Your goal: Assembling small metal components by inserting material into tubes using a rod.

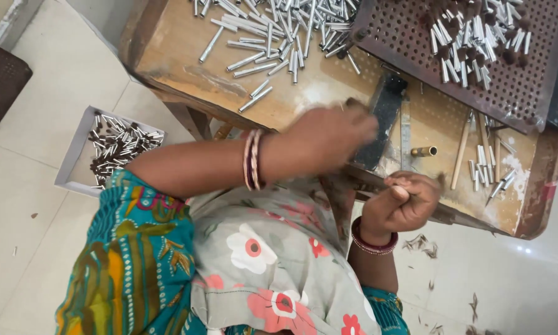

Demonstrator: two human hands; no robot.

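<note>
Wooden workbench (328, 93): left hand (332, 133) blurred, right hand (403, 201) fisted.

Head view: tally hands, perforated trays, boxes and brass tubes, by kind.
Hands: 2, left hand and right hand
Perforated tray: 1
White box: 1
Brass tube: 1
Total: 5

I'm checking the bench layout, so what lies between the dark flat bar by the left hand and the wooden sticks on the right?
In the head view, a small brass tube lies on the table between the dark bar and the wooden sticks.
</note>
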